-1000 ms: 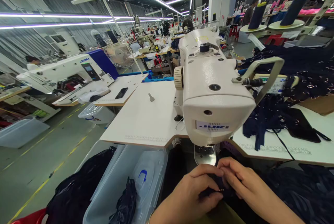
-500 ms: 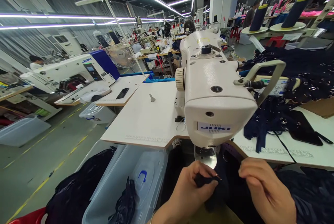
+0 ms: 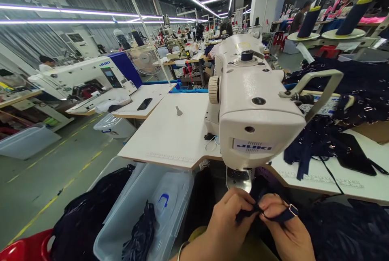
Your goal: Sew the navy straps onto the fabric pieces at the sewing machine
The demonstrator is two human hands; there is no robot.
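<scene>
Just below the head of a white sewing machine (image 3: 261, 131), my two hands meet fingertip to fingertip. My left hand (image 3: 226, 222) is closed, pinching dark navy fabric (image 3: 242, 215). Across the fingers of my right hand (image 3: 291, 236) runs a navy strap (image 3: 281, 215) with a small metal ring (image 3: 293, 210) on it; thumb and fingers pinch the strap's end near my left fingertips. Whether the strap and the fabric are joined there is hidden by the fingers. The machine's shiny metal plate (image 3: 238, 179) is right behind my left hand.
A white table (image 3: 170, 131) with a small metal piece (image 3: 178, 111) extends left. Below stands a clear plastic bin (image 3: 182, 212) holding dark material. On the right, navy straps (image 3: 322, 143) with rings are heaped beside a black phone (image 3: 355, 155). Thread cones (image 3: 309, 22) stand behind.
My right hand has moved left to meet my left hand, and a strap with a ring now shows in it. The left hand keeps its pinch. The whole view has shifted slightly.
</scene>
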